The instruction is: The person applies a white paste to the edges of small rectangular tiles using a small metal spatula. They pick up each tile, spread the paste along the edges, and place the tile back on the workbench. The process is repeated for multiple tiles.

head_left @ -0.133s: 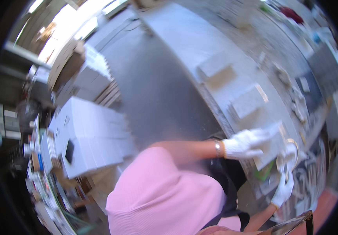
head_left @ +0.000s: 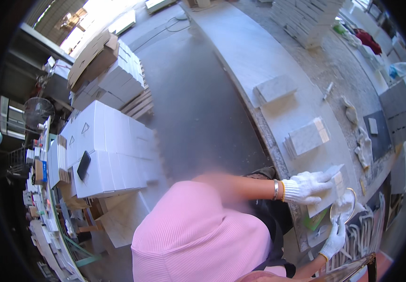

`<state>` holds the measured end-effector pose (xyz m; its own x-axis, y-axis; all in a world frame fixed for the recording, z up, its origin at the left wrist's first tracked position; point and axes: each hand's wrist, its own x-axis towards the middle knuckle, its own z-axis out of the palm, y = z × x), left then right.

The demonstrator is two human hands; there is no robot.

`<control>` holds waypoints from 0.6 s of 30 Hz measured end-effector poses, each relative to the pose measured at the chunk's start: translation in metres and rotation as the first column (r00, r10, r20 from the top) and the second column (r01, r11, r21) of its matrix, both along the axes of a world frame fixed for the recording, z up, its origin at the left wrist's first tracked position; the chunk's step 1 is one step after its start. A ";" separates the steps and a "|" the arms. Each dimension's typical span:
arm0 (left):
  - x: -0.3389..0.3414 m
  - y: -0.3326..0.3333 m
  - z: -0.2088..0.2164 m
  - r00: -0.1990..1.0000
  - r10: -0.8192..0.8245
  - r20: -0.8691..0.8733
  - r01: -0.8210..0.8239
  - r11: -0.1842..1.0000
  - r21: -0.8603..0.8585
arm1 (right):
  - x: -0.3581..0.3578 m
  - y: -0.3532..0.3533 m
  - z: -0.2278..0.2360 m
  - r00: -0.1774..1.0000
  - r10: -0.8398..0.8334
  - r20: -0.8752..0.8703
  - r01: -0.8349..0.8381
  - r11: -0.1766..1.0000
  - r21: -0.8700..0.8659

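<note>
My left hand (head_left: 306, 187), in a white knitted glove, lies with fingers stretched out over a small stack of grey-white marbled tiles (head_left: 323, 199) near the table's front edge. A beige strip (head_left: 338, 183) shows at the stack's far end. Beside the tiles, my right hand (head_left: 334, 242), gloved too, has its fingers on the near side of a round white thing with a tan rim (head_left: 354, 207). It looks like a roll, though its kind is unclear. Green material (head_left: 315, 220) shows under the tiles' near corner.
Two further tile stacks, one nearer (head_left: 306, 138) and one farther (head_left: 274, 90), sit along the long table (head_left: 240, 42). Crumpled white gloves (head_left: 364, 148) lie to the right. White boxes (head_left: 113, 150) bearing a black phone (head_left: 84, 165) stand left, across the grey floor (head_left: 189, 103).
The whole view has shifted and grown sharper. My left hand stays over the tile stack, and my right hand stays at the round white thing, which appears slightly closer to the tiles.
</note>
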<state>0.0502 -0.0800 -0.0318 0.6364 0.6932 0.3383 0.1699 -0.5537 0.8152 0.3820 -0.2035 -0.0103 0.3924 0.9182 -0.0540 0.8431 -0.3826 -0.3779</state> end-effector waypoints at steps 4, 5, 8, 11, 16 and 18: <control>0.004 -0.003 -0.010 1.000 -0.003 0.019 0.003 1.000 -0.003 | 0.010 0.000 -0.004 1.000 0.002 0.018 0.001 0.992 -0.126; 0.004 -0.003 -0.012 1.000 -0.016 0.000 0.016 0.999 -0.042 | 0.012 0.001 -0.006 1.000 0.028 -0.011 -0.029 0.994 -0.104; 0.003 -0.004 -0.015 0.998 -0.028 0.051 0.037 0.982 -0.184 | 0.018 -0.004 -0.007 1.000 -0.010 -0.022 0.008 0.995 -0.097; 0.003 -0.006 -0.013 0.995 -0.012 0.102 0.037 0.968 -0.250 | 0.023 -0.012 -0.003 1.000 -0.019 -0.020 0.019 1.000 -0.022; 0.002 -0.007 -0.011 0.996 0.036 0.080 -0.017 0.974 -0.227 | 0.025 -0.017 0.008 0.935 -0.206 -0.289 0.225 0.974 0.034; 0.002 -0.010 -0.011 0.987 0.056 0.152 -0.019 0.972 -0.235 | 0.018 -0.018 0.011 0.981 0.001 -0.196 0.032 0.986 0.162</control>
